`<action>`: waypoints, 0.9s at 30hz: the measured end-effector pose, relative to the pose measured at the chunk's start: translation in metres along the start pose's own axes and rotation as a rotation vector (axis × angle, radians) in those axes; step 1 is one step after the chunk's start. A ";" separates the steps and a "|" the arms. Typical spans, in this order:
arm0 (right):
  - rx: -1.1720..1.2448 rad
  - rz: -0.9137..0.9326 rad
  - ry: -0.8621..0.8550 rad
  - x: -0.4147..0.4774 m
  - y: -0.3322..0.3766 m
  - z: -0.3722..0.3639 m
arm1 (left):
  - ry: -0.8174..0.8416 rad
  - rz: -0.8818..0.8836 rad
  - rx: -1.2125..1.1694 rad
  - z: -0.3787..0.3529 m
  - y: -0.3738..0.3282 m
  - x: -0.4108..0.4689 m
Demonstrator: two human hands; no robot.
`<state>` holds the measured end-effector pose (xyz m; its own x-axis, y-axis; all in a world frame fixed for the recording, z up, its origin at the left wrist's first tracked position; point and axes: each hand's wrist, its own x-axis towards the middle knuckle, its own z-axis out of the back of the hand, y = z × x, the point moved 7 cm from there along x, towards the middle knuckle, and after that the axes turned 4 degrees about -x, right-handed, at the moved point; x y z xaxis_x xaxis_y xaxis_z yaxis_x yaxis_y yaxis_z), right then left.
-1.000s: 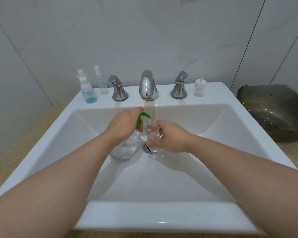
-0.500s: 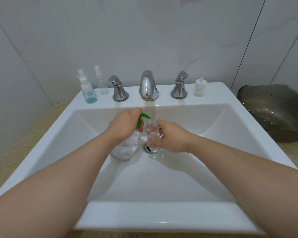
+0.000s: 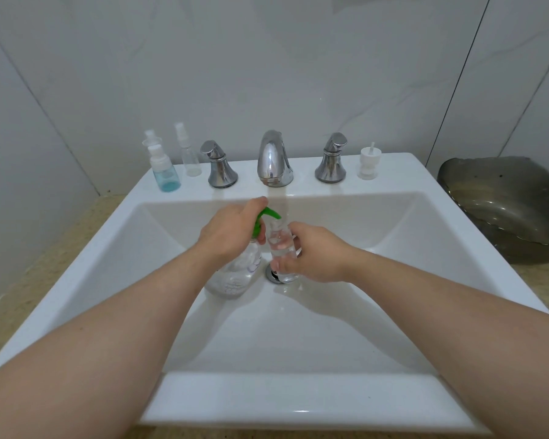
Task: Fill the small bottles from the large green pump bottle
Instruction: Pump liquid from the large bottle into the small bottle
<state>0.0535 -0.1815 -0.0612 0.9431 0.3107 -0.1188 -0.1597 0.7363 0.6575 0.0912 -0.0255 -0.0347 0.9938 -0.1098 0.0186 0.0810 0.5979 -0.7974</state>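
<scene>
The large clear pump bottle (image 3: 235, 277) with a green pump head (image 3: 264, 218) stands in the white sink basin (image 3: 393, 248). My left hand (image 3: 230, 231) is wrapped over the pump head, covering most of it. My right hand (image 3: 311, 253) grips a small clear bottle (image 3: 281, 245) upright, its open mouth right under the green spout; some clear liquid shows inside. On the back ledge at the left stand a small bottle with blue liquid (image 3: 164, 171) and a slim clear spray bottle (image 3: 189, 155). A loose white pump cap (image 3: 369, 163) sits on the ledge at the right.
A chrome faucet (image 3: 273, 160) with two chrome handles (image 3: 221, 169) (image 3: 332, 161) lines the back ledge. The drain (image 3: 274, 275) lies under the small bottle. A dark glass bowl (image 3: 514, 204) sits on the counter at the right.
</scene>
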 end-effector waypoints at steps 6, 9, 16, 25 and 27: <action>-0.018 0.000 0.000 0.001 0.000 0.000 | 0.009 -0.001 -0.006 -0.001 0.001 0.000; -0.013 -0.001 0.003 0.001 0.000 -0.001 | 0.002 0.004 -0.022 0.000 0.001 0.000; -0.023 0.007 -0.001 0.002 -0.001 -0.001 | 0.003 -0.008 -0.038 0.000 -0.001 0.000; -0.015 0.010 -0.003 0.003 -0.001 -0.001 | 0.004 -0.022 -0.009 -0.001 -0.003 -0.001; -0.015 0.012 -0.004 0.003 -0.001 -0.001 | 0.006 -0.024 -0.007 -0.001 -0.003 -0.001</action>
<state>0.0560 -0.1807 -0.0631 0.9422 0.3171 -0.1083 -0.1753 0.7418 0.6473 0.0902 -0.0277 -0.0329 0.9911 -0.1288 0.0343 0.1043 0.5894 -0.8011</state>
